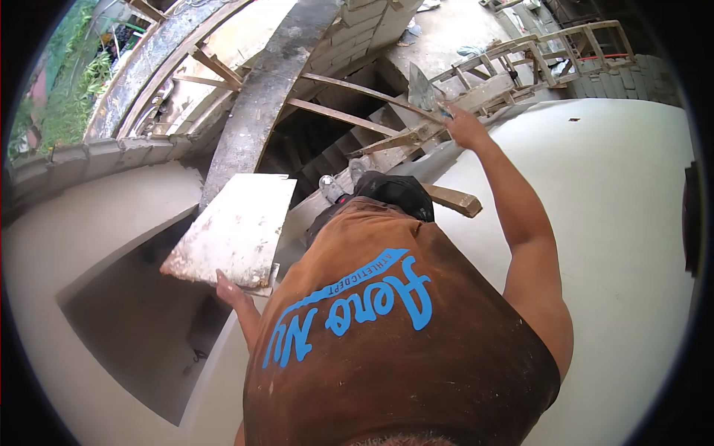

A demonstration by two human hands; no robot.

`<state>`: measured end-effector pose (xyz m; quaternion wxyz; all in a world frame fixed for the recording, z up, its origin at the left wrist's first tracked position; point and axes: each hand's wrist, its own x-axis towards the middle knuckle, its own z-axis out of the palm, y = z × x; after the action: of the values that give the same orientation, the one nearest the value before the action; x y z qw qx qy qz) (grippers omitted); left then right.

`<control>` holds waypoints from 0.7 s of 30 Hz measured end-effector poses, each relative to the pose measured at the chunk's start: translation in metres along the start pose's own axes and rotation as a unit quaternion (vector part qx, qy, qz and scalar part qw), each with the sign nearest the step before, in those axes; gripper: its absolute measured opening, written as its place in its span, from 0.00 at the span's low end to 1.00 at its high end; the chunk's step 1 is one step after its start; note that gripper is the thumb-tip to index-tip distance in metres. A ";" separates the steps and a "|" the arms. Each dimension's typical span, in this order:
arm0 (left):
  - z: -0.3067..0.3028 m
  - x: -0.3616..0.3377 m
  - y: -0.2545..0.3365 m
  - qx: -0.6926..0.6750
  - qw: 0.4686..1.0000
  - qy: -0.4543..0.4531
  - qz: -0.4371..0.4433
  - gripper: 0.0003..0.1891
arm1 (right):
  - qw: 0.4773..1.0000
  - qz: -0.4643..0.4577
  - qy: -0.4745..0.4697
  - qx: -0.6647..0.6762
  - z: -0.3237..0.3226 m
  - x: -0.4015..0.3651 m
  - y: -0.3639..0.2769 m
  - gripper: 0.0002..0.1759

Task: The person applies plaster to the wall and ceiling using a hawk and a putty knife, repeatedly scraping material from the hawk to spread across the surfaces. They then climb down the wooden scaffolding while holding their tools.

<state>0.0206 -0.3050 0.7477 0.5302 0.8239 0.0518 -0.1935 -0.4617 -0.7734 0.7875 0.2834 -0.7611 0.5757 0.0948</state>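
A white, stained plasterer's board point(236, 227) is held out at my left side. My left hand point(235, 291) grips its near edge, the thumb lying on top and the other fingers hidden beneath. Away to the right, my right hand point(466, 126) is closed around the handle of a trowel point(422, 91). Its grey, pointed blade sticks up beyond my fingers, near the wooden framework. The board carries dirty smears along its near and left edges.
A long, dark plank point(256, 97) slopes across the opening ahead. Wooden battens point(346, 117) span a deep gap by my feet. A timber end point(455, 201) juts out beside my hip. Smooth, pale wall surface point(610, 223) lies to the right; a dark opening point(141, 312) is lower left.
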 end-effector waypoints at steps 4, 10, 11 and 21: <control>0.052 0.015 0.053 0.124 0.986 -0.021 0.106 0.28 | 0.997 -0.045 0.049 0.040 0.050 0.002 -0.003 0.22; 0.097 0.036 0.108 0.315 0.886 -0.056 0.336 0.28 | 0.996 0.006 0.080 0.044 0.083 -0.006 -0.002 0.21; 0.101 0.044 0.113 0.355 0.848 -0.060 0.390 0.29 | 0.993 0.009 0.099 0.066 0.085 -0.012 0.005 0.22; 0.223 0.064 0.190 0.111 0.907 -0.315 0.258 0.28 | 0.939 0.181 0.236 0.175 0.087 0.001 -0.017 0.33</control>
<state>0.0758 -0.5939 0.8056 0.4556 0.7582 -0.3538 -0.3039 -0.4293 -0.7239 0.7208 0.2460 -0.5833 0.7614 -0.1400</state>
